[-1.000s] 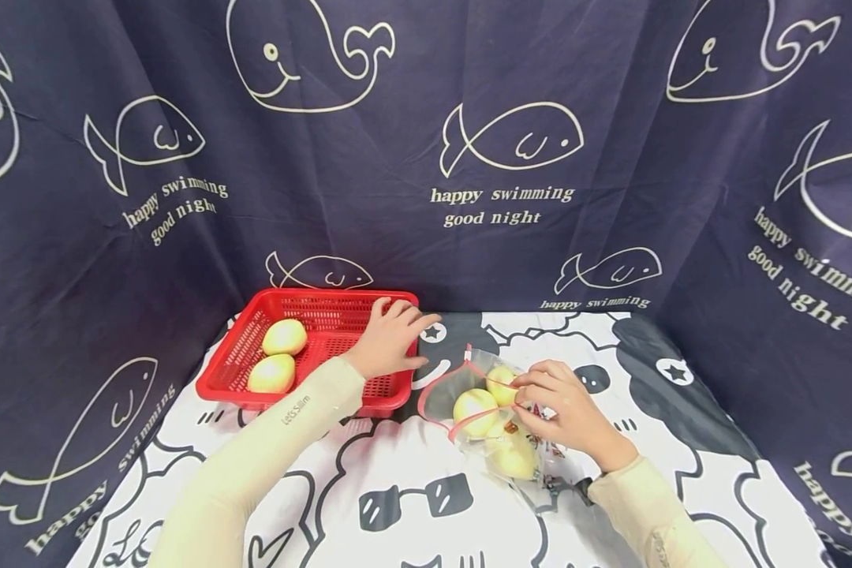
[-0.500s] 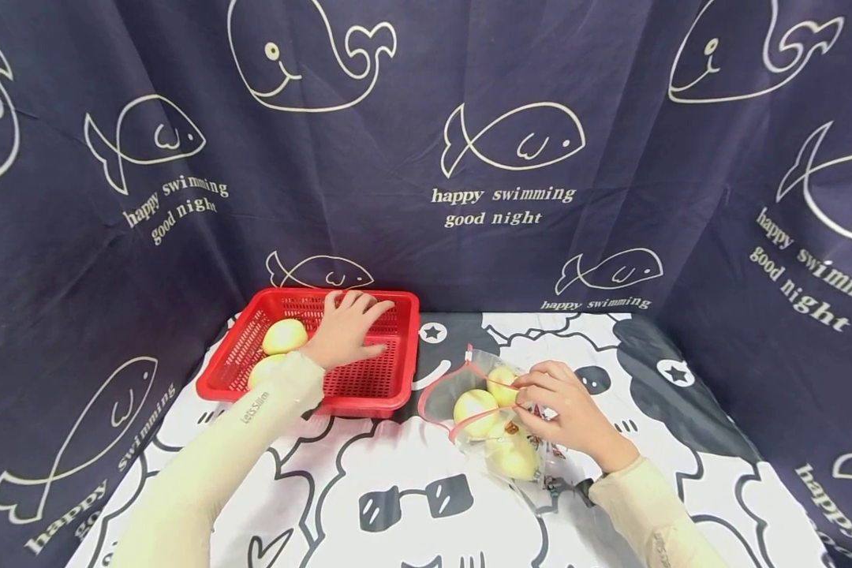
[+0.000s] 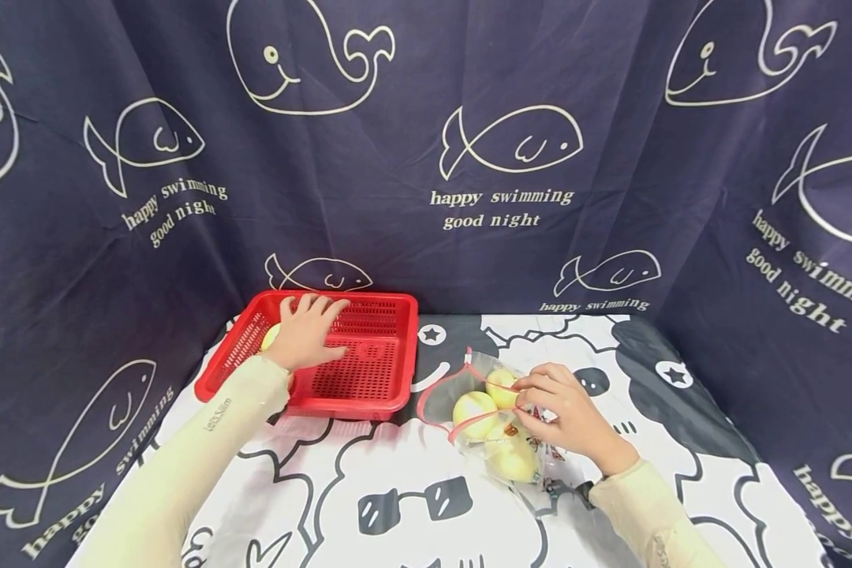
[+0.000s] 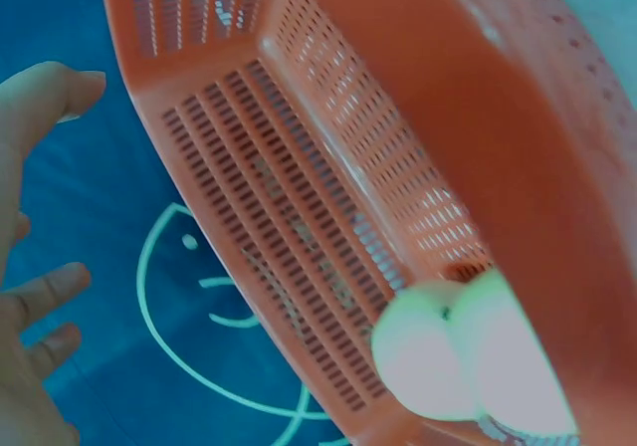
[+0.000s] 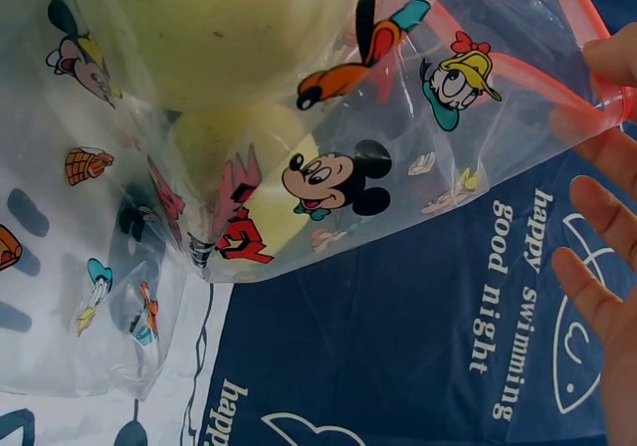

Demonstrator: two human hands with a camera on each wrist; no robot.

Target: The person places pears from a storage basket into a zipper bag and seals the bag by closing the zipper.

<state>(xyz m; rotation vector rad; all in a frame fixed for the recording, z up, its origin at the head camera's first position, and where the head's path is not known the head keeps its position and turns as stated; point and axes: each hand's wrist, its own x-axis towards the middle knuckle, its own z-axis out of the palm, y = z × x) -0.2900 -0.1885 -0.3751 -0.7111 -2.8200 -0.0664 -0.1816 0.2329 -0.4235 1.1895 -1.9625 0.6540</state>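
Sweeping left across the basket [image 3: 355, 408], my left hand [image 3: 302, 335] now hangs spread and holding nothing above it, near the two fruit [image 4: 423, 351], which seem within easier reach. My right hand [image 3: 564, 410] pinches the bag [image 5: 383, 182] by its rim as before, fruit inside, so its mouth stays open.

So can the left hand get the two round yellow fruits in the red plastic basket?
Probably yes: the empty left hand seems to hover above the open red plastic basket, and nothing lies on the two round yellow fruits inside.
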